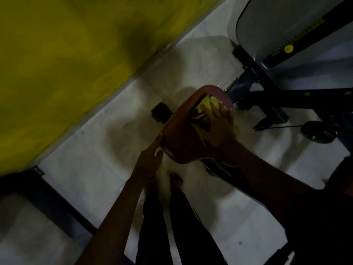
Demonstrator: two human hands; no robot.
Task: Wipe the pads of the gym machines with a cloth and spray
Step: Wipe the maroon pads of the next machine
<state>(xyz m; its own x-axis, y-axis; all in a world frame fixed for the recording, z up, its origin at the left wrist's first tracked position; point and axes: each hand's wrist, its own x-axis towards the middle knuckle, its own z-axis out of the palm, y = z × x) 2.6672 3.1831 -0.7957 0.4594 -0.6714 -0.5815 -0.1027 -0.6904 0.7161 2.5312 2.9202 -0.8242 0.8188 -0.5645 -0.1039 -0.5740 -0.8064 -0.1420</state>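
A dark red seat pad (181, 134) of a gym machine sits in the middle of the head view, tilted away from me. My right hand (221, 129) presses a crumpled yellow cloth (207, 106) flat against the pad's upper part. My left hand (150, 159) grips the pad's near left edge, thumb on top. No spray bottle shows in view.
A yellow wall (66, 64) runs along the left. A black machine frame (271, 100) with a grey shroud (282, 25) and a small wheel (317, 132) stands at the right. A dark bar (53, 201) crosses the pale floor at lower left. My bare feet stand below the pad.
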